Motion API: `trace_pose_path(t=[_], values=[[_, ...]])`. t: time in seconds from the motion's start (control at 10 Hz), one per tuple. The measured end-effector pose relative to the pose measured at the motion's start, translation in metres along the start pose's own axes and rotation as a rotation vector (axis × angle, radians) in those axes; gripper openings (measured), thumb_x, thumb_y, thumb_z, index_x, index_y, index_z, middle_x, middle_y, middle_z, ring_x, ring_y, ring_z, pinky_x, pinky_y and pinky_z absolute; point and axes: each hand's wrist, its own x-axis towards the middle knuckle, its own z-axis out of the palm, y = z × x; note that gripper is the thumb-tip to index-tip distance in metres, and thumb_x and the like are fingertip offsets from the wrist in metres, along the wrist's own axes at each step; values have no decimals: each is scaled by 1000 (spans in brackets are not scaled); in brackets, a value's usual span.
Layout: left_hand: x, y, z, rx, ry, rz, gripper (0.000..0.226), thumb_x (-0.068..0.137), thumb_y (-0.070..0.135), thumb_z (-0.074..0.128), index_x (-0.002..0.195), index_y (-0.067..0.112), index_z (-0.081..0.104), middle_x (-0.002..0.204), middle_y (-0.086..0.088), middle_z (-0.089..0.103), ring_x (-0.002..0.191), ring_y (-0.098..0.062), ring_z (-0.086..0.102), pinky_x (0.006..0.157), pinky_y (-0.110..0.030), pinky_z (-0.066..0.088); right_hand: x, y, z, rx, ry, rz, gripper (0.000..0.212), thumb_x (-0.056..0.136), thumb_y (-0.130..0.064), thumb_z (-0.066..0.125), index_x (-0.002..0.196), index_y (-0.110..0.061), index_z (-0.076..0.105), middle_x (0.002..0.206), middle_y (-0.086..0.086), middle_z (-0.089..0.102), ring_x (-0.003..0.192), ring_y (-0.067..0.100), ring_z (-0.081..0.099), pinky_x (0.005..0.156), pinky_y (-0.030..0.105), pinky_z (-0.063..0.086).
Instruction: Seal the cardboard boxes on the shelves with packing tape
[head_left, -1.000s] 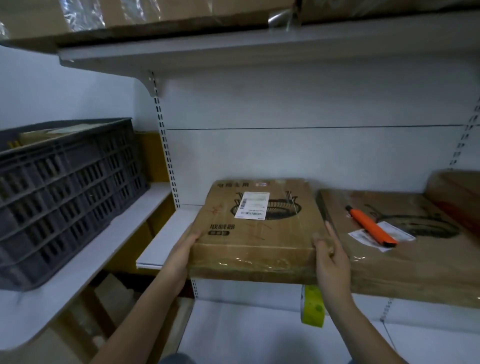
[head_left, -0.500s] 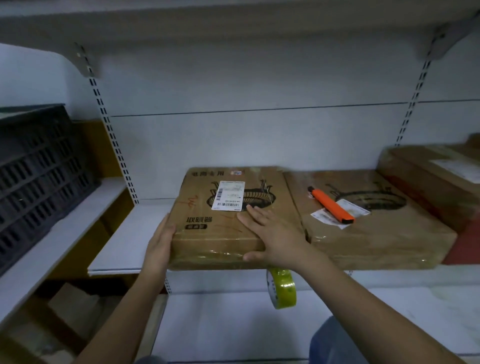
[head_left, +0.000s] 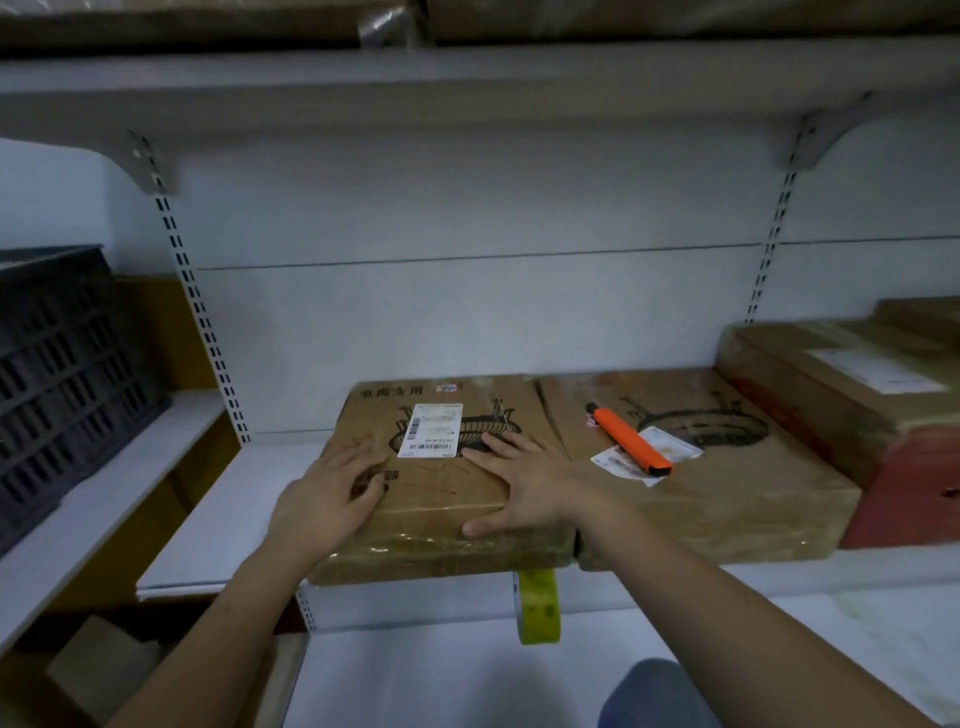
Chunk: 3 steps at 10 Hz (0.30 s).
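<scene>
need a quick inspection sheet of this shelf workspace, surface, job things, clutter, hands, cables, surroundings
surface: white shelf, holding boxes side by side; the labelled one overhangs the front edge.
job's things: labelled cardboard box, shiny clear tape along its front edge; second box touching its right side; yellow-green tape roll hanging below the shelf edge.
clutter: orange utility knife lying on the second box, on a paper label.
grippers: left hand and right hand both flat on the labelled box, fingers spread.
cables: nothing seen.
surroundings: dark plastic crate on the left shelf; taller box at right; more wrapped boxes on the upper shelf.
</scene>
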Motion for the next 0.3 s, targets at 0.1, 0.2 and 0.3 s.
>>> trace_pose_path(t=[0.1,0.2,0.3], values=[[0,-2,-3,13,-25,6,44,102,52,38,144,44,43,160,17,30,145,-8,28,107,-41,39,-13,-7,-5,-11,85,16,105,71,-90,46,156,-40,8,166,-7,4,152,19,4,121,44,9],[-1,3,-10,62,-56,16,44,102,51,36,146,44,40,161,14,28,143,-11,34,105,-41,40,-32,-18,-4,-2,177,5,85,83,-77,49,153,-32,29,160,-1,28,144,22,29,115,43,30],[1,11,-17,148,-65,63,42,103,44,35,145,42,40,159,11,33,135,-16,43,103,-40,42,-55,-15,-14,54,160,18,52,90,-65,46,124,-27,60,123,2,63,106,20,59,91,43,52]])
